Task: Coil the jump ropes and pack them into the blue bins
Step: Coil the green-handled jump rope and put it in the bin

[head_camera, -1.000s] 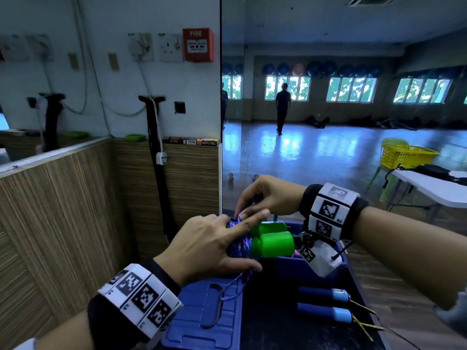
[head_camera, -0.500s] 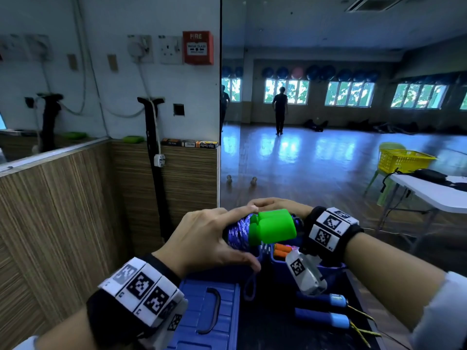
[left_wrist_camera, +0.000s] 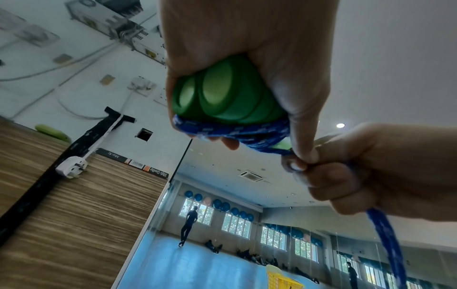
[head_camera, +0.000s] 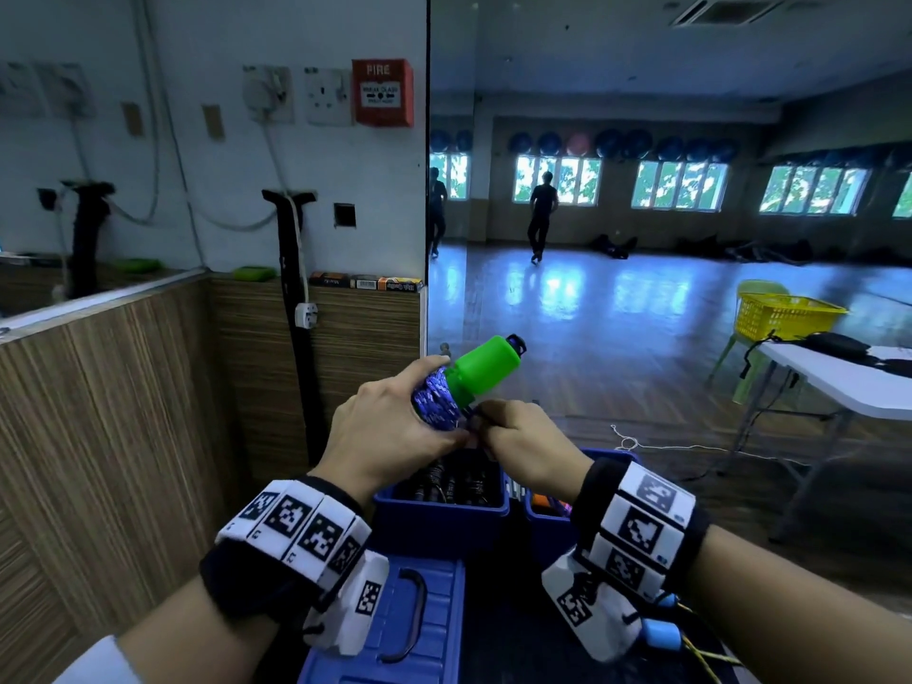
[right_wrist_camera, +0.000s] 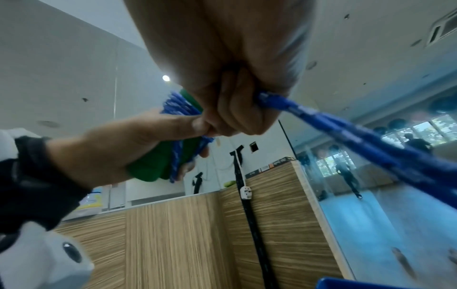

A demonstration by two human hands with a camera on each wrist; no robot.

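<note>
A jump rope with green handles [head_camera: 483,370] [left_wrist_camera: 222,97] has its blue patterned cord [head_camera: 437,399] [left_wrist_camera: 235,131] wound round the handles. My left hand [head_camera: 390,427] [right_wrist_camera: 128,144] grips this bundle, raised above the bins with the handles pointing up and right. My right hand [head_camera: 518,436] [left_wrist_camera: 371,170] is fisted on the loose end of the cord [right_wrist_camera: 346,133], right beside the left thumb. Two blue bins [head_camera: 439,510] [head_camera: 548,520] stand below the hands; the left one holds dark coiled ropes, the right one something orange.
A blue bin lid [head_camera: 419,629] with a black handle lies near me. A jump rope with a light-blue handle [head_camera: 659,634] lies at lower right. A wood-panelled wall [head_camera: 123,436] runs along the left. A white table [head_camera: 849,372] with a yellow basket [head_camera: 784,313] stands at right.
Both hands lifted the green-handled bundle from just over the bins. The handles tipped from level to pointing up and right. My right hand moved from behind the bundle to below it, onto the cord end.
</note>
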